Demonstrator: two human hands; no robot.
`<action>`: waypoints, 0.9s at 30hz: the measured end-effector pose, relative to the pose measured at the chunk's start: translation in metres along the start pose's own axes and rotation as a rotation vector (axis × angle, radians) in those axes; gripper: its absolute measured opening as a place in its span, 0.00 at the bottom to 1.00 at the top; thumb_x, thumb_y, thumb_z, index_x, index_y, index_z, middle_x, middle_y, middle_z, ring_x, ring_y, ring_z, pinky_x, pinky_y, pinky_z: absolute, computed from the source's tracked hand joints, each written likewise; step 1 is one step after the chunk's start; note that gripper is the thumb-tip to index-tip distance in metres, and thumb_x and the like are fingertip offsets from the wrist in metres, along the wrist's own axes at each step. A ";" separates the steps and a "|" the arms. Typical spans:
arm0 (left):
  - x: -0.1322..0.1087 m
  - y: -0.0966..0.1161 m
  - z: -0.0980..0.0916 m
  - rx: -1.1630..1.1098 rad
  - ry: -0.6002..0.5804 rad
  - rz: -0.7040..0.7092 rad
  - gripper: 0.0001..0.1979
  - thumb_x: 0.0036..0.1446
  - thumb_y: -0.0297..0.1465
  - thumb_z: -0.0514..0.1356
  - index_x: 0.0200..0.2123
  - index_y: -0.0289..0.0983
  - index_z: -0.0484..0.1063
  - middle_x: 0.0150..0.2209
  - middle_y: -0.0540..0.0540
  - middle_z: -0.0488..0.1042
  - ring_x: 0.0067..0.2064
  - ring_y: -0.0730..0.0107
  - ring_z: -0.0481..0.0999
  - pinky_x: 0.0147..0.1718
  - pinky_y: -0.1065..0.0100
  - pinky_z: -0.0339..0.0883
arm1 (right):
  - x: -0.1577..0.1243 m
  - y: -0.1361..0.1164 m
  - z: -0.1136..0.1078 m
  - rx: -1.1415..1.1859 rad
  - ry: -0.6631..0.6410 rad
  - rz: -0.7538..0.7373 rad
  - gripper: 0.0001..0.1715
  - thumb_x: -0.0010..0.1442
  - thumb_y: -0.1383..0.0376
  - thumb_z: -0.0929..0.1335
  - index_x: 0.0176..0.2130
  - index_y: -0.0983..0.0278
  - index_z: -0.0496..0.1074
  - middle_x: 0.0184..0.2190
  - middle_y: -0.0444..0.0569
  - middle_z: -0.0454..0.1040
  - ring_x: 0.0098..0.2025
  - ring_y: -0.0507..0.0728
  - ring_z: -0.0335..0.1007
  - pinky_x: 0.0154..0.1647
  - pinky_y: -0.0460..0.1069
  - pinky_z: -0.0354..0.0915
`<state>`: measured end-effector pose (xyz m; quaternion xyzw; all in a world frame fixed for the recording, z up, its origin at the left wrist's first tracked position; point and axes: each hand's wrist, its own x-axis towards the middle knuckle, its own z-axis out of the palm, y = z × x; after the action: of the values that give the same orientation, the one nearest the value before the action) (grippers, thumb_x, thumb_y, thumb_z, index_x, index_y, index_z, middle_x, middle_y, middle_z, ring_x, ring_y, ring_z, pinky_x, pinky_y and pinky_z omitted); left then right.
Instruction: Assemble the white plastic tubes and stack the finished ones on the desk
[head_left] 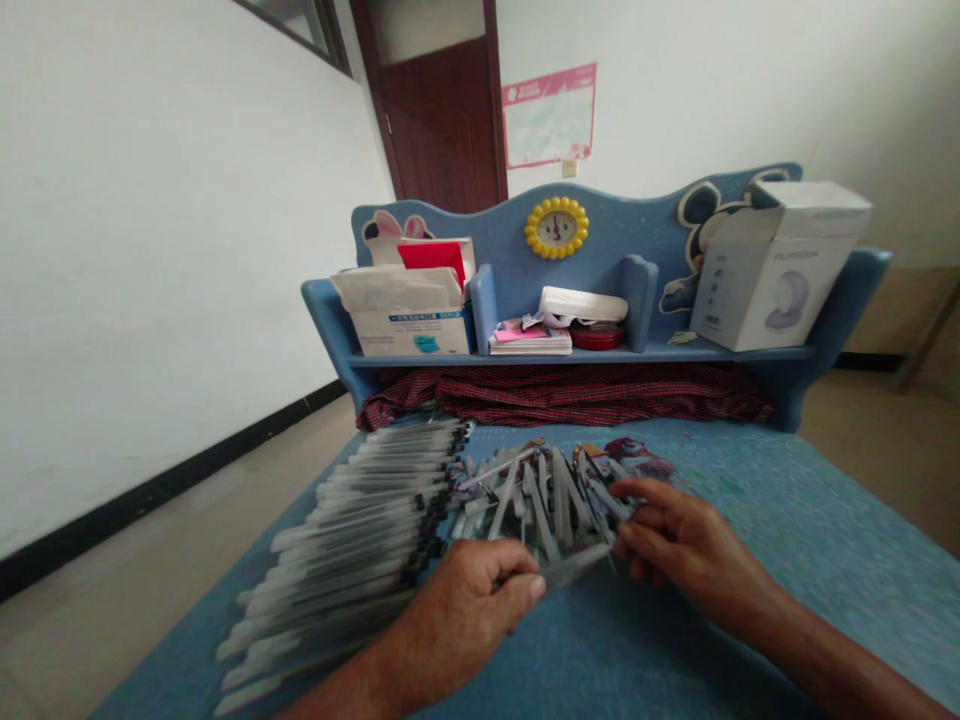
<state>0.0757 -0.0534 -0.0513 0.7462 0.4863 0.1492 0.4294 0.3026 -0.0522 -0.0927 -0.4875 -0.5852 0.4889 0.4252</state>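
Note:
Between finger and thumb, my left hand point(491, 600) grips one end of a translucent plastic sleeve-like stick point(577, 568), which slants up to the right. At its far end, my right hand point(679, 540) has its fingers bent close together; whatever they pinch is too blurred to name. Just beyond both hands lies a loose heap of thin translucent sticks point(551, 500), jumbled in different directions. To the left, many similar sticks with black ends point(352, 530) lie side by side in a long row, black ends toward the heap.
A blue desk point(787, 560) carries everything, with a raised shelf point(660, 352) at the back. On it stand a mask box point(412, 330), a yellow flower clock point(556, 228), papers point(529, 340), a red round case point(598, 336) and a white carton point(780, 270). Checked cloth point(570, 395) lies beneath.

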 end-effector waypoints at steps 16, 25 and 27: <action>0.002 0.004 0.002 -0.029 -0.013 -0.014 0.11 0.51 0.36 0.53 0.24 0.35 0.66 0.20 0.55 0.60 0.25 0.75 0.61 0.25 0.73 0.54 | -0.006 0.000 0.001 -0.146 -0.215 -0.005 0.14 0.60 0.61 0.63 0.25 0.65 0.66 0.19 0.41 0.66 0.20 0.46 0.62 0.19 0.41 0.57; 0.001 0.001 -0.004 -0.047 -0.060 -0.024 0.12 0.52 0.37 0.54 0.26 0.35 0.68 0.21 0.54 0.62 0.25 0.75 0.63 0.26 0.73 0.56 | -0.008 -0.005 -0.007 -0.083 -0.218 0.000 0.16 0.58 0.56 0.65 0.25 0.64 0.66 0.19 0.41 0.68 0.19 0.46 0.63 0.20 0.42 0.58; 0.000 0.000 -0.013 -0.032 -0.068 -0.017 0.12 0.52 0.37 0.54 0.26 0.34 0.69 0.21 0.54 0.63 0.25 0.75 0.63 0.26 0.74 0.56 | -0.005 -0.010 -0.016 -0.067 -0.159 -0.009 0.18 0.57 0.55 0.65 0.24 0.64 0.66 0.19 0.42 0.70 0.19 0.47 0.63 0.20 0.43 0.58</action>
<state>0.0675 -0.0465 -0.0433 0.7398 0.4753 0.1279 0.4587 0.3173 -0.0556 -0.0806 -0.4583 -0.6355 0.5042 0.3632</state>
